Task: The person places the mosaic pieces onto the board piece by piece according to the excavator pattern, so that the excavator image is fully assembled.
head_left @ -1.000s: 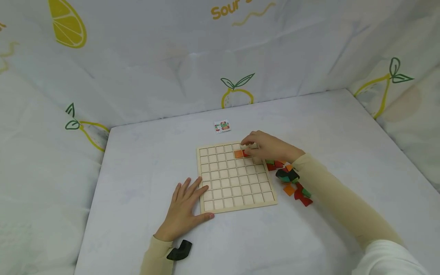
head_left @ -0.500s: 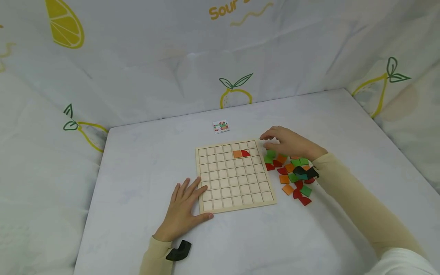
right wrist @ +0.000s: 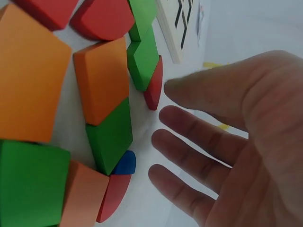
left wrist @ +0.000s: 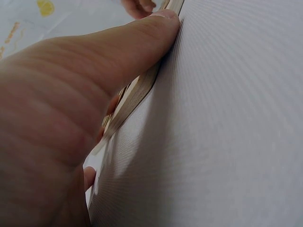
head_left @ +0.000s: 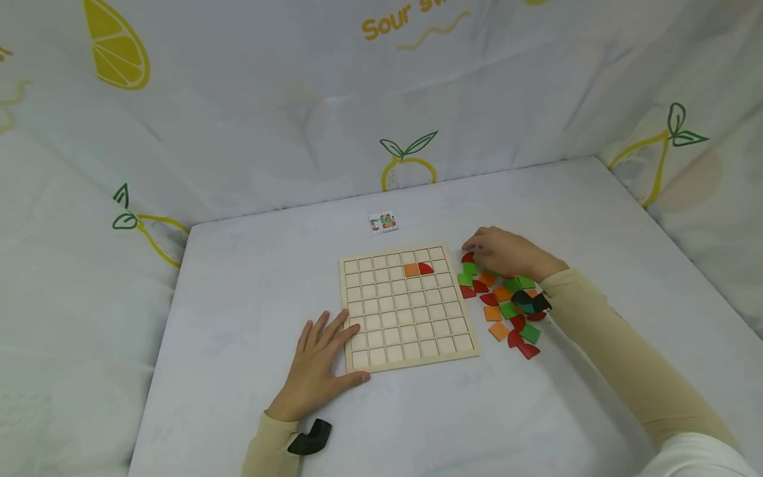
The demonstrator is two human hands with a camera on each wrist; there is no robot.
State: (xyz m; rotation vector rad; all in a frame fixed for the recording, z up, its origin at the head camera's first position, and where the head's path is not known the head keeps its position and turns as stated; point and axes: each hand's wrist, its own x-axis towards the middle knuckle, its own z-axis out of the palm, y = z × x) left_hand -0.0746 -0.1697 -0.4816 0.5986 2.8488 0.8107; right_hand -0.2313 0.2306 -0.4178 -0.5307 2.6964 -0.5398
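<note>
A pale wooden grid board (head_left: 396, 305) lies flat on the table. My left hand (head_left: 318, 364) rests spread at its lower left, two fingertips over the left rim and the thumb at the front edge. The thumb (left wrist: 142, 42) lies against the board's side in the left wrist view. An orange square tile (head_left: 411, 270) and a red quarter-circle tile (head_left: 426, 268) occupy neighbouring cells near the top right. Beyond the board's right side, my right hand (head_left: 507, 253) hovers at the far end of the loose tiles. Its relaxed thumb and fingertips are beside a red tile (right wrist: 154, 90), with nothing between them.
Loose red, orange and green tiles (head_left: 491, 313) lie scattered right of the board, with a small blue piece (right wrist: 125, 163) among them. A small printed pattern card (head_left: 383, 222) lies behind the board. Lemon-printed cloth walls (head_left: 268, 132) close off the back and sides.
My right hand has left the red quarter-circle on the board and moved right to the loose tiles, then down toward a red one at the far end. The left hand stays put.
</note>
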